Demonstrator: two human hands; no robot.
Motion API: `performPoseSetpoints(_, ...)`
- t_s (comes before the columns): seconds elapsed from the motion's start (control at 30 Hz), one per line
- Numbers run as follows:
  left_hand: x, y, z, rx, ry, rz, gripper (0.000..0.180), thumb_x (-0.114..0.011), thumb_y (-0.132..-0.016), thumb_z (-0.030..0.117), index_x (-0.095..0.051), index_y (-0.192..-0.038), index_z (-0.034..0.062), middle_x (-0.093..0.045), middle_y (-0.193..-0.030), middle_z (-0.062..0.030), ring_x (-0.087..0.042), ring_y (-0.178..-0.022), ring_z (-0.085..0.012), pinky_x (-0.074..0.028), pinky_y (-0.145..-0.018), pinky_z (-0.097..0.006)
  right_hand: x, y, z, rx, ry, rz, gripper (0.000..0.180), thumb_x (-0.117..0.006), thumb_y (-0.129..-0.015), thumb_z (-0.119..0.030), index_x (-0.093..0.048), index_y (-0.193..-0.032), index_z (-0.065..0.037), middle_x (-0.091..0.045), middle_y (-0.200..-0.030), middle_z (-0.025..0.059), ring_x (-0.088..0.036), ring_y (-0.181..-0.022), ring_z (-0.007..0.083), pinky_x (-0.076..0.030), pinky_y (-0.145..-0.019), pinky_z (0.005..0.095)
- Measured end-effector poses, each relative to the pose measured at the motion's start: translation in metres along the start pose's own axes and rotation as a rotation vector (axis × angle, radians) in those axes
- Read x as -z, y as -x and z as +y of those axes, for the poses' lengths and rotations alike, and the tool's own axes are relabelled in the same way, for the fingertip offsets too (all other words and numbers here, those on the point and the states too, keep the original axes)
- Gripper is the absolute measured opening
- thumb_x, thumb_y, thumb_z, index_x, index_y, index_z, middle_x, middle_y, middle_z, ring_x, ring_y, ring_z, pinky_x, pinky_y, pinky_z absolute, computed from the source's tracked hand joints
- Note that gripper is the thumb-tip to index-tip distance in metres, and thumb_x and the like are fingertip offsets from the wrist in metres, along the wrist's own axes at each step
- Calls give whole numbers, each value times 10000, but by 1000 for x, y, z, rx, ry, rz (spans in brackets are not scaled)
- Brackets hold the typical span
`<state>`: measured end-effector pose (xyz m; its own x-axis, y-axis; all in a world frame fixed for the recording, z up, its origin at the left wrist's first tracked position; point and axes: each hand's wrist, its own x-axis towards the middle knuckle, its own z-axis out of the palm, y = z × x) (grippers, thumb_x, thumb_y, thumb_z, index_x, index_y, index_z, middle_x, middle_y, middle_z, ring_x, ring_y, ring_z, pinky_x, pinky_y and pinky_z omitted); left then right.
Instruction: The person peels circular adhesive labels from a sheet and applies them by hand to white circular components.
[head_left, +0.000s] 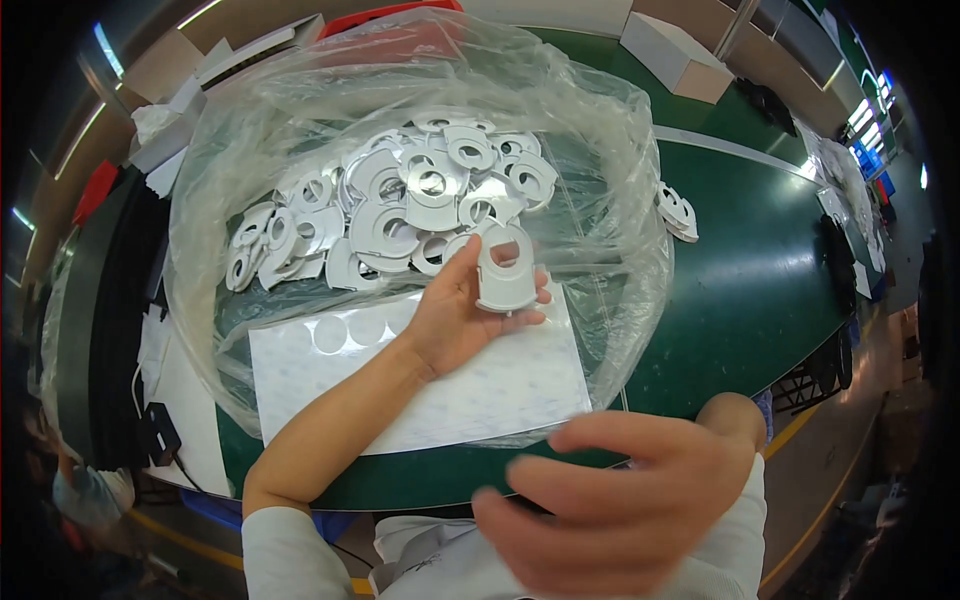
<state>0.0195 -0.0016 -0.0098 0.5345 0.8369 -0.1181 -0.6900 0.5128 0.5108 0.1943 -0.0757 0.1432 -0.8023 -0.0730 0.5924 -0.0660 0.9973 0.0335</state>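
Left hand grips one part; right hand open, blurred. Pile in bag mostly unhandled, I judge.

The left hand is reaching over the green tabletop and pinching a grey plastic part with a round hole between thumb and fingers. Just beyond it, a heap of similar grey parts is lying inside an open clear plastic bag. A white sheet of round stickers is lying beneath the hand. The right hand, blurred, is hovering near, fingers spread, holding nothing. A few more parts are sitting to the right.
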Motion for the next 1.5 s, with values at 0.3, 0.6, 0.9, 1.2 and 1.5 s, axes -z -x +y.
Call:
performPoseSetpoints(0.3,-2,-1,0,-7,40,-2,631,-256,-979,521,-429,-1316,17,-572,-1052,-160,-546,-977,-274,-448,-838,-366,-27,82,77,-804,-207,-530,163,-711,-737,-129,-642,-862,-50,-612,-830,93,-608,-814,283,-481,-686,384)
performPoseSetpoints(0.6,-10,-8,-1,-33,27,140,693,-212,-969,580,-440,-1291,10,-569,-1026,-164,-546,-996,-274,-407,-989,-437,-38,80,68,-872,-361,-635,252,-748,-699,-150,-613,-872,-27,-631,-900,135,-603,-890,332,-478,-742,409)
performPoseSetpoints(0.9,-1,-7,-8,-54,138,40,588,-223,-992,519,-448,-1257,44,-533,-1147,-93,-554,-995,-255,-455,-935,-419,-49,74,72,-874,-425,-689,296,-769,-659,-147,-591,-866,-31,-611,-849,137,-596,-828,330,-473,-732,406)
performPoseSetpoints(1.2,3,-15,-16,-27,148,-13,596,-265,-962,591,-513,-1083,63,-575,-908,-98,-583,-847,-223,-487,-802,-358,-58,82,73,-900,-379,-690,400,-876,-525,-161,-603,-778,-12,-603,-697,82,-590,-616,204,-482,-577,308)
performPoseSetpoints(1.5,-1,-16,-15,4,117,13,532,-283,-962,591,-512,-1014,113,-540,-931,-39,-563,-829,-165,-493,-751,-324,-52,79,73,-863,-385,-771,334,-807,-621,-189,-590,-811,-21,-592,-741,113,-574,-641,225,-471,-598,325)
